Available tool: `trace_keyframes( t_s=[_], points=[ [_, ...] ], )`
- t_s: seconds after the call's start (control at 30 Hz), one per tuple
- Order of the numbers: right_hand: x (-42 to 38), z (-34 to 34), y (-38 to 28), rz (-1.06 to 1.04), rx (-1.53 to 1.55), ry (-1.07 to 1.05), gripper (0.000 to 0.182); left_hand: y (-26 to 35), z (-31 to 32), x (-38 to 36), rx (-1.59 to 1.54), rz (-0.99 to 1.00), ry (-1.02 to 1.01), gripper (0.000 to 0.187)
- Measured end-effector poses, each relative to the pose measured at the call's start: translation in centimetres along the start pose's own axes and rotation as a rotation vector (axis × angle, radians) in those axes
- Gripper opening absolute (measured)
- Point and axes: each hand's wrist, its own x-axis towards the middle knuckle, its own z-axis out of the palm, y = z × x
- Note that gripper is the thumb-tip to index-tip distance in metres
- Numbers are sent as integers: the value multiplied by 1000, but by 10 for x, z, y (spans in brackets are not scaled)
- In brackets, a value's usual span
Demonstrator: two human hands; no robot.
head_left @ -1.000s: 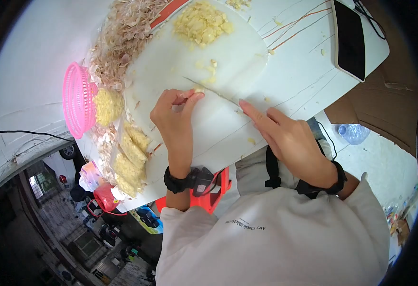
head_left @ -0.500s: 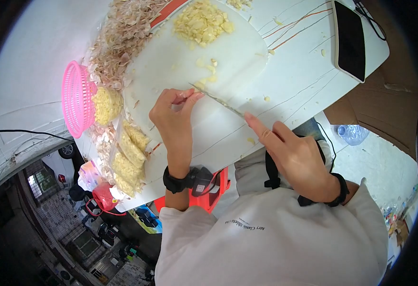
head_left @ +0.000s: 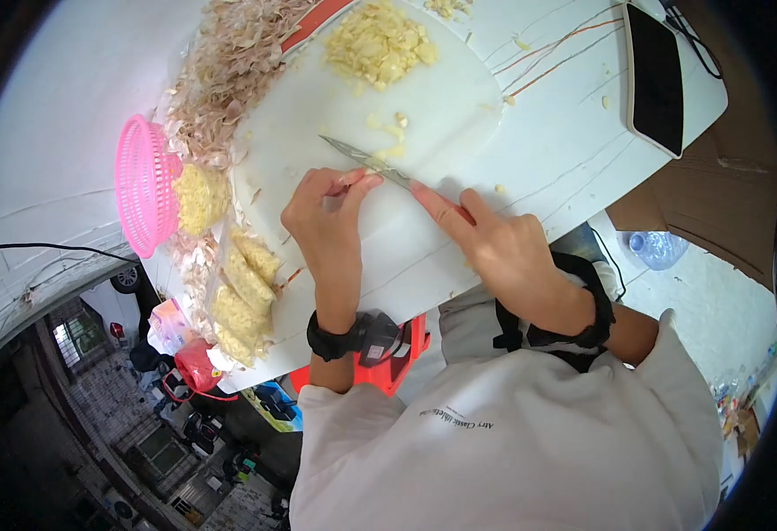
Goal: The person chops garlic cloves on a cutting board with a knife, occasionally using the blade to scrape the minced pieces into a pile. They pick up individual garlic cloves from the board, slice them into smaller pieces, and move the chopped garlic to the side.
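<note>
My right hand (head_left: 499,248) grips a knife (head_left: 368,160), its index finger stretched along the blade's back. The blade points up and left, just beyond the fingertips of my left hand (head_left: 326,208). Those fingers are pinched together low on the white cutting board (head_left: 300,142); a small pale piece seems to be in them, mostly hidden, probably garlic. Thin garlic slices (head_left: 388,142) lie just past the blade. A heap of sliced garlic (head_left: 379,44) sits at the far end of the board.
Papery garlic skins (head_left: 220,80) are piled left of the board. Beside them stand a pink basket (head_left: 145,186), chopped garlic (head_left: 200,196) and bagged garlic (head_left: 245,296). A tablet (head_left: 656,80) lies at the table's right edge. A red stool (head_left: 406,354) is below.
My right hand has moved left and up, bringing the knife further across in front of my left fingertips. The left hand has barely shifted.
</note>
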Motion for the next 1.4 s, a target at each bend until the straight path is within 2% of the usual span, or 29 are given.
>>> trace_keyframes(
  t_s=[0.07, 0.17, 0.27, 0.4, 0.47, 0.77, 1.0, 1.07, 1.2, 1.27, 1.3, 1.4],
  points=[
    [0, -2, 3, -19, -35, 30, 78, 2, 0, 0, 0, -18, 2, 19],
    [2, -18, 13, 3, 75, -19, 69, 2, 0, 0, -6, -18, 13, 20],
    [-2, -41, 16, 61, 378, -40, 51, 3, 2, 0, -6, -3, 22, 21],
    [-15, -56, 5, 99, 364, -89, 53, -1, 2, 1, -6, 10, 30, 23],
    [-20, -61, 0, 117, 256, -151, 56, -1, 2, 1, -2, 8, 30, 23],
    [-29, -59, -7, 117, 108, -150, 63, 1, 2, 0, 2, -25, 34, 23],
    [-27, -49, -3, 105, 229, -140, 61, 0, 2, 0, 16, -4, 34, 22],
    [-21, -45, 5, 2, 251, -183, 81, -1, 2, 0, 8, -14, 30, 22],
    [-9, -24, 8, -18, 257, -117, 75, 3, 2, 0, -12, -17, 33, 20],
    [-5, -15, 3, 34, 56, -67, 69, 3, 3, 0, -12, -9, 34, 19],
    [-4, -13, 3, 31, 58, -62, 69, 2, 2, 0, -11, -4, 38, 19],
    [-4, -11, 8, -4, -75, -53, 76, -1, 1, 0, 1, 7, 22, 19]
  ],
)
